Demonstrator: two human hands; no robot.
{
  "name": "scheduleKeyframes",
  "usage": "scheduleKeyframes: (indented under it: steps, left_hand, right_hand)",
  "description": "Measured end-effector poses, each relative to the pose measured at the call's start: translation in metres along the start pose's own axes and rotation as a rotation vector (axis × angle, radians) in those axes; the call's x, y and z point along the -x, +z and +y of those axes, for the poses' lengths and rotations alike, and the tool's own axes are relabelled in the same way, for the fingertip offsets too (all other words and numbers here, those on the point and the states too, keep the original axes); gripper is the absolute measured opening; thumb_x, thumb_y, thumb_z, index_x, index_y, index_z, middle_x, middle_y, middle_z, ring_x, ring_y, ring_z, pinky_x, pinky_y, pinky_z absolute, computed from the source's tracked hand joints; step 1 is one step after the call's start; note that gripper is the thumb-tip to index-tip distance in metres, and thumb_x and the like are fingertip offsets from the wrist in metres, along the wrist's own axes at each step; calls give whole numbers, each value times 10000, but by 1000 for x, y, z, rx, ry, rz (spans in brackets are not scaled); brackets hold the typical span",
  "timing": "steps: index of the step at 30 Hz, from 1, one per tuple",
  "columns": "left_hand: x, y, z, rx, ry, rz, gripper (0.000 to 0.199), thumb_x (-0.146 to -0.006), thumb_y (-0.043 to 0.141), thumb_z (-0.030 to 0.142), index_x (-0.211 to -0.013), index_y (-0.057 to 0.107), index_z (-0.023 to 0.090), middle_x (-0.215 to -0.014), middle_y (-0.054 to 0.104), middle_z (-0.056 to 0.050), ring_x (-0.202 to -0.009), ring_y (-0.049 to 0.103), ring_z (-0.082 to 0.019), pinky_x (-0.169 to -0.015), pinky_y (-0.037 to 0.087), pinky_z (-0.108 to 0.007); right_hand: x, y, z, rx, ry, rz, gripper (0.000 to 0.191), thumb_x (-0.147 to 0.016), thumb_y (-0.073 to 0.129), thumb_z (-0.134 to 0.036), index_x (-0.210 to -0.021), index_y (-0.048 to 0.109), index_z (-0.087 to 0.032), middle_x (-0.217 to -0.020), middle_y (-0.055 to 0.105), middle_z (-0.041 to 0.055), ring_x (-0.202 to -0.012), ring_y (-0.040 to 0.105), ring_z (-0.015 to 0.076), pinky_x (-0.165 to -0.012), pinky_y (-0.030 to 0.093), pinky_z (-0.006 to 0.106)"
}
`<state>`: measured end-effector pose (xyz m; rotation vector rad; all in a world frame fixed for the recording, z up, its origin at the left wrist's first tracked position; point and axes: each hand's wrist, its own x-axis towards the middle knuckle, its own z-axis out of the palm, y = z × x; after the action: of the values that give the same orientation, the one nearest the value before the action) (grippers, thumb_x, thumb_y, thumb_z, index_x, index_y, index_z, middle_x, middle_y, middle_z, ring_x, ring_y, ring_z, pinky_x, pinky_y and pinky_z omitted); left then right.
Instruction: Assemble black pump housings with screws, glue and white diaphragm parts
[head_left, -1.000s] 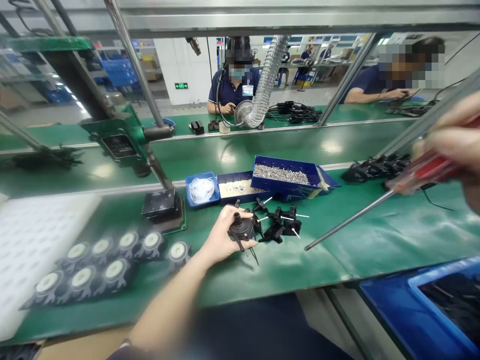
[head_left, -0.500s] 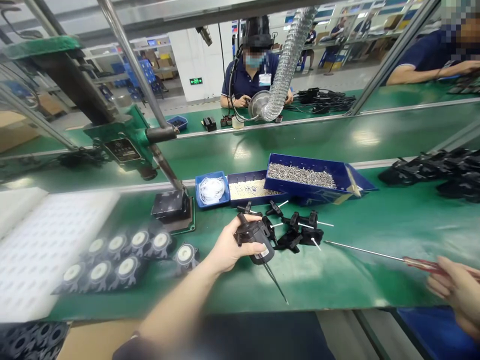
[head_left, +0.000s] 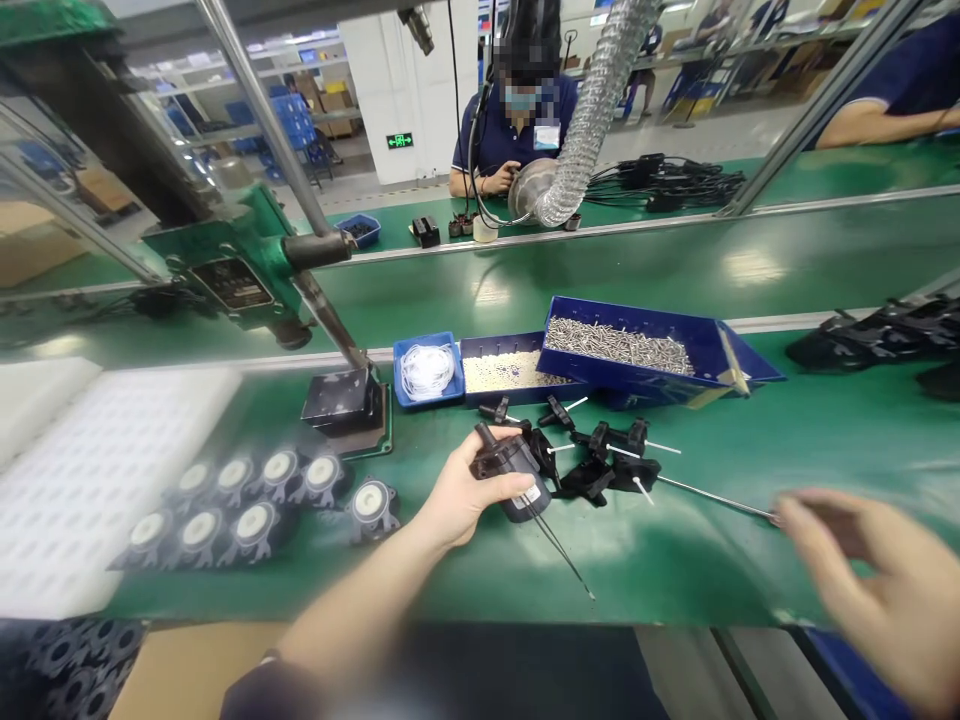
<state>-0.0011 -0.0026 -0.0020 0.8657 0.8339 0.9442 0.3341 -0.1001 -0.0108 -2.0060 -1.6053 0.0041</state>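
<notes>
In my left hand (head_left: 469,490) is a black cylindrical motor-like part (head_left: 517,475) with a spout, a small label and two thin wires trailing toward the table's front edge. My fingers wrap its side and the thumb presses its front. At the right, my right hand (head_left: 885,580) is curled about the handle end of a screwdriver (head_left: 720,500), thumb and forefinger close to where the shaft begins. The handle is mostly hidden and blurred. The shaft's far end lies by a cluster of black plastic parts (head_left: 589,480), some with white sticks poking out.
Behind the parts stand a blue tray of white tubing (head_left: 426,372), a bin of pale small pieces (head_left: 510,370) and a tilted blue bin of screws (head_left: 622,345). A green press (head_left: 232,270) rises at left, near round-faced parts (head_left: 255,525) and white foam (head_left: 60,490). A co-worker (head_left: 517,120) sits opposite.
My right hand has come left and forward along the screwdriver, toward its shaft. The left hand still holds the black part, almost unmoved. The view has shifted slightly.
</notes>
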Motion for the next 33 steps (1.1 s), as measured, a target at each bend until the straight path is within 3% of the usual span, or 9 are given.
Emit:
scheduleKeyframes:
  steps: [3, 6, 8, 12, 16, 20, 26, 33]
  left_hand:
    - [1, 1, -3, -72, 40, 20, 599, -597, 888, 276, -1133, 626, 222, -1021, 663, -31, -942, 622, -183, -900, 497, -335]
    - [2, 0, -6, -144, 84, 24, 608, -609, 881, 313, -1151, 617, 229, -1030, 665, -33, -957, 626, -197, -900, 501, -345]
    - [3, -2, -7, -192, 109, 19, 611, -629, 869, 337, -1171, 605, 235, -1038, 657, -31, -958, 624, -196, -896, 501, -342]
    - [1, -6, -7, -323, 152, 53, 634, -590, 888, 345, -1159, 625, 246, -1120, 593, -41, -1018, 606, -216, -947, 486, -375]
    - [1, -8, -3, -467, 207, 89, 636, -524, 920, 316, -1104, 665, 262, -1123, 525, -35, -1060, 587, -234, -985, 473, -409]
    - [0, -12, -4, -613, 346, 91, 646, -548, 913, 384, -1125, 659, 247, -1104, 518, -60, -1099, 560, -260, -986, 477, -437]
    - [-1, -17, -13, -918, 673, 108, 599, -673, 837, 416, -1191, 624, 204, -1153, 508, -114, -1151, 526, -282, -982, 462, -462]
    - [3, -20, -12, -1106, 781, 183, 523, -747, 775, 351, -1215, 600, 195, -1159, 522, -127, -1134, 533, -278, -954, 473, -444]
  right_hand:
    - [17, 7, -70, -224, -356, -335, 411, -1003, 449, -590, -1200, 519, -237, -1069, 593, 78, -859, 630, 164, -694, 558, 245]
    - [31, 31, -119, -338, -454, -405, 355, -1045, 445, -471, -1293, 439, -217, -996, 592, 29, -809, 622, 107, -696, 547, 174]
    - [34, 46, -134, -356, -485, -406, 275, -1080, 370, -367, -1293, 424, -202, -981, 594, 23, -808, 623, 88, -689, 533, 150]
    - [26, 52, -130, -290, -614, -366, 258, -1091, 280, -252, -1273, 446, -176, -1117, 594, 45, -949, 635, 111, -770, 537, 178]
    - [8, 23, -106, -227, -620, -437, 236, -1097, 297, -301, -1212, 473, -193, -1014, 619, 8, -825, 647, 89, -658, 522, 140]
    - [-3, 4, -96, -237, -573, -403, 252, -1088, 354, -342, -1222, 507, -194, -1102, 613, 22, -902, 648, 82, -724, 522, 83]
    - [-1, 13, -115, -238, -567, -324, 249, -1071, 412, -318, -1242, 551, -203, -1153, 607, 4, -965, 644, 93, -791, 526, 101]
    - [-2, 9, -132, -228, -670, -337, 228, -1081, 400, -259, -1241, 556, -211, -1161, 599, -30, -996, 613, 55, -863, 476, 115]
